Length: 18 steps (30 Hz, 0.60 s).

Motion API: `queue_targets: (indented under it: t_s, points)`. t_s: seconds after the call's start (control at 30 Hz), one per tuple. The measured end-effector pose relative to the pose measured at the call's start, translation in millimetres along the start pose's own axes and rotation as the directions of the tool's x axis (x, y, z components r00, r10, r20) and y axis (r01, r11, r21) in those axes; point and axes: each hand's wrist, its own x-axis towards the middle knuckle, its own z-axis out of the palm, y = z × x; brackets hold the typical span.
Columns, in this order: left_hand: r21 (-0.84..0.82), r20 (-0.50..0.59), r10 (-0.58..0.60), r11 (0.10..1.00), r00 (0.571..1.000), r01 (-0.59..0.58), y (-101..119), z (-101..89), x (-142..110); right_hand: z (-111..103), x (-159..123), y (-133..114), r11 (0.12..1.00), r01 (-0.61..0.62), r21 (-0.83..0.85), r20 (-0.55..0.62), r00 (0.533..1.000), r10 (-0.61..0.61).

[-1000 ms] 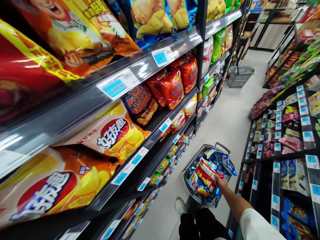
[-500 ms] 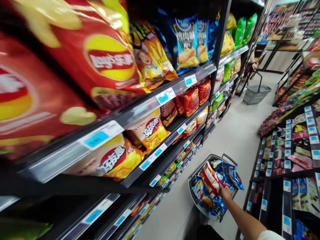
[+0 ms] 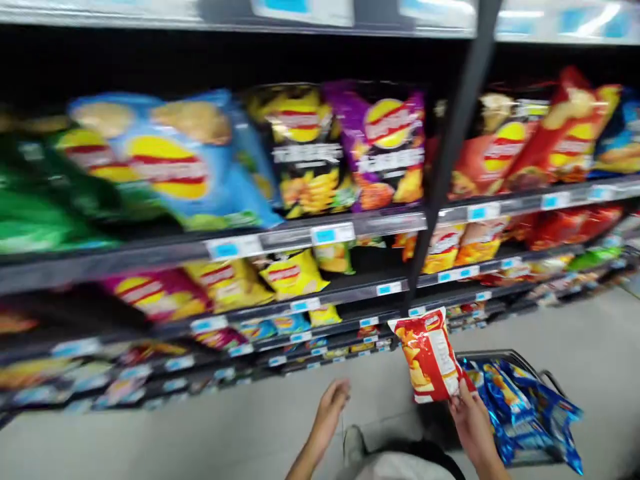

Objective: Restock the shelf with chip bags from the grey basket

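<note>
The right hand [image 3: 470, 417] has its grip closed on the lower corner of a red bag [image 3: 425, 360], raised near the left edge of the basket [image 3: 500, 354] of blue bags [image 3: 530, 407]. The left hand's [image 3: 330, 407] grip is half open, holding nothing.

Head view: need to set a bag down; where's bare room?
Bare shelf board lies below the purple bag, right of the yellow-green bag. Bare floor shows left of the left hand. Crowded: the purple bag's shelf and the basket.
</note>
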Motion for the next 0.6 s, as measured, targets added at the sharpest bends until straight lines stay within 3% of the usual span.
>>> queue_targets:
  t_s: [0.1,0.2,0.27,0.37,0.5,0.6]
  points:
    - [-0.22,0.017,0.078,0.973,0.997,-0.072,5,-28.5,-5,62,-52,18,0.997,-0.08,0.0,0.214,0.974,0.078]
    - [-0.395,0.06,0.2,0.904,0.978,-0.161,27,-49.7,-18,112,-101,33,0.989,-0.148,-0.011,0.315,0.938,0.144]
    - [-0.509,0.104,0.318,0.831,0.942,-0.224,40,-64.7,-31,137,-128,43,0.984,-0.174,-0.03,0.367,0.914,0.173]
    - [-0.658,0.135,0.423,0.714,0.896,-0.238,48,-85.6,-50,161,-159,59,0.978,-0.185,-0.097,0.433,0.877,0.209]
    - [-0.777,0.127,0.382,0.612,0.915,-0.148,43,-104.0,-62,177,-187,78,0.973,-0.173,-0.153,0.44,0.87,0.224]
    - [-0.823,0.069,0.356,0.548,0.932,-0.149,38,-111.3,-65,179,-196,87,0.972,-0.154,-0.179,0.447,0.867,0.22]
